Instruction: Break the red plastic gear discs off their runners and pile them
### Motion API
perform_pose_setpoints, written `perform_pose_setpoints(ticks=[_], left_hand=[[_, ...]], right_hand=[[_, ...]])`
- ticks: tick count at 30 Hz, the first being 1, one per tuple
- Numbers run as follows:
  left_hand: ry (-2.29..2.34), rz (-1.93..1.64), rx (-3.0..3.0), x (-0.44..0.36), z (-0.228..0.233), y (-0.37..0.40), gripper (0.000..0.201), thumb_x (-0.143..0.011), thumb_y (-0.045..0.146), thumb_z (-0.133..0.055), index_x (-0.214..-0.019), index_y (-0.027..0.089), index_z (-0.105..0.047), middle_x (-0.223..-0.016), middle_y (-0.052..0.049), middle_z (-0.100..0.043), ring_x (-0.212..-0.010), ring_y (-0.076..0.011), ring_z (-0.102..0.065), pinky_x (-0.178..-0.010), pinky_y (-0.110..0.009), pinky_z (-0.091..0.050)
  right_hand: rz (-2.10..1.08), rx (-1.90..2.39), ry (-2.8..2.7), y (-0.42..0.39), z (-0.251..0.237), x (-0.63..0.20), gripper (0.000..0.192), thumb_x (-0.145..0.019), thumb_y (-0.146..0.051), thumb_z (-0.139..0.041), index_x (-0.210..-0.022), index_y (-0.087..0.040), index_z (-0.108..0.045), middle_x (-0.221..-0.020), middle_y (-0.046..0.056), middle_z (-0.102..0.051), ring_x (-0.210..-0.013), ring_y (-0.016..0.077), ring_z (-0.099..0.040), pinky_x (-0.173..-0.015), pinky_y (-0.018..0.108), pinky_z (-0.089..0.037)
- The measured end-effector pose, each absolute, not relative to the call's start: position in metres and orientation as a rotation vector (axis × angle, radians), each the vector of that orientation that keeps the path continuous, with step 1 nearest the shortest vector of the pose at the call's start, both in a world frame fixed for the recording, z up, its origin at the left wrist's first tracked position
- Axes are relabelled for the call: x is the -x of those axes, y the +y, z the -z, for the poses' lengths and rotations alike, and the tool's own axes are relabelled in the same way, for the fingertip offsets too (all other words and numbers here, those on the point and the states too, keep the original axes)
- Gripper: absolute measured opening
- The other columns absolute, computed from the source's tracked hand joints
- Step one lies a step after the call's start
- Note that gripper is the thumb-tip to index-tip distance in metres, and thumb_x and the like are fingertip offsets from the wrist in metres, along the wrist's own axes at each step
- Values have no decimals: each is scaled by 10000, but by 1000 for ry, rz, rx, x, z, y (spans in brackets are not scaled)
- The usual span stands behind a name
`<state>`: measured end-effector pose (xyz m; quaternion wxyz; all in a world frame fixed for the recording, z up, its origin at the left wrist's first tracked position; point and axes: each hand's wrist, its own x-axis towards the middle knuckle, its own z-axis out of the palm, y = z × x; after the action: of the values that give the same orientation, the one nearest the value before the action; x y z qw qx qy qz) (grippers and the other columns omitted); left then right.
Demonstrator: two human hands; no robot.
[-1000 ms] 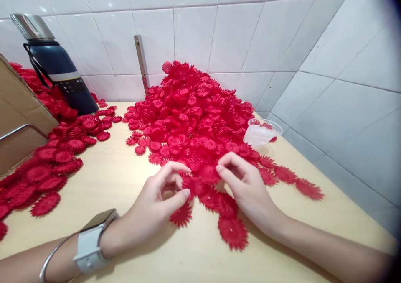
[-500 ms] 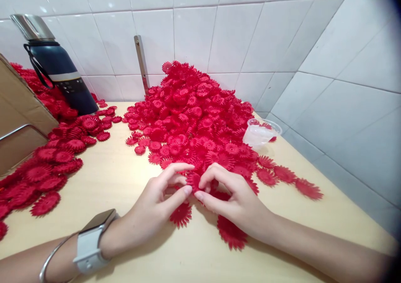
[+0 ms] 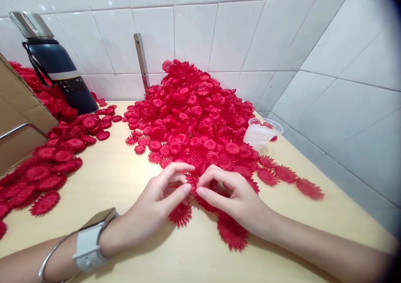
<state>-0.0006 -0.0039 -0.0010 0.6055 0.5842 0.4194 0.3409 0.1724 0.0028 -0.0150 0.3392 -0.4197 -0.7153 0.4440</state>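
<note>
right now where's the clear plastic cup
In the head view the clear plastic cup lies tipped on its side at the right edge of the big heap of red flowers, on the table near the tiled right wall, beyond the right hand.

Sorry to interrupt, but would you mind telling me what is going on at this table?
A person sits at a pale wooden table sorting red plastic flower pieces. The left hand and the right hand meet at the near edge of a big pile of flower pieces, pinching one small red flower piece between their fingertips. More pieces lie scattered to the left. A dark flask and a clear plastic cup stand further back by the tiled wall.
</note>
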Motion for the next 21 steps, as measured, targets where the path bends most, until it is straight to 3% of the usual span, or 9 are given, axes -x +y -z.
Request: perform_pose_setpoints(ticks=[13, 21], left_hand=[[961, -734, -1363, 1, 1, -5, 280, -833, 257, -461, -1113, 268, -441, -881, -8, -552, -889, -170, -519, -682, -266, -415], [951, -731, -1341, 1, 1, -3, 260, -832, 259, -466, -1092, 254, -446, -812, 2, -531, -850, -159, -513, -681, -259, -405]], right_hand=[[-1170, 1067, -1886, 3, 13, -172, 86, -771, -239, -564, -712, -176, -562, -694, -7, -545, -626, 118, -518, -573, 232, -399], [-1244, 1030, -1851, 4, 14, -173, 129, -818, -214, -500, -709, -177, -560, -698, -14, -536, -660, 110, -502, -587, 213, -384]])
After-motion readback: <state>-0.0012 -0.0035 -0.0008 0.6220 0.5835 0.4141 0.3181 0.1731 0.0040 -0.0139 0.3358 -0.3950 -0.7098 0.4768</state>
